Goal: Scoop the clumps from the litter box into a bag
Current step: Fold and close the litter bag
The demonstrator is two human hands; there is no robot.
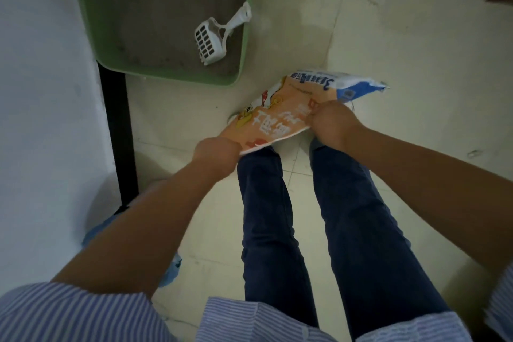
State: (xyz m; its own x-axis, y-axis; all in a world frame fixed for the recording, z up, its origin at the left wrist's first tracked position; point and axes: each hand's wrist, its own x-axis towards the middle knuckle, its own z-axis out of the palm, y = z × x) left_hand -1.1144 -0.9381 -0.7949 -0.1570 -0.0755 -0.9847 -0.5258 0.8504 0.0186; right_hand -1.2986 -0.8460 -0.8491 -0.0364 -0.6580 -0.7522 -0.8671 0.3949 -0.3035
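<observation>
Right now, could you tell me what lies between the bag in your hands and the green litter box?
In the head view, only bare tiled floor separates the bag from the litter box. The white scoop sits inside the box.

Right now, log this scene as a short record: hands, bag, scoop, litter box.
left hand: gripping the near edge of the bag
right hand: gripping the bag's edge on the other side
bag: orange and blue printed, held over the floor above the feet
scoop: white, slotted, lying in the litter, handle leaning on the box rim
litter box: green tray, grey litter, on the floor beside a wall
</observation>
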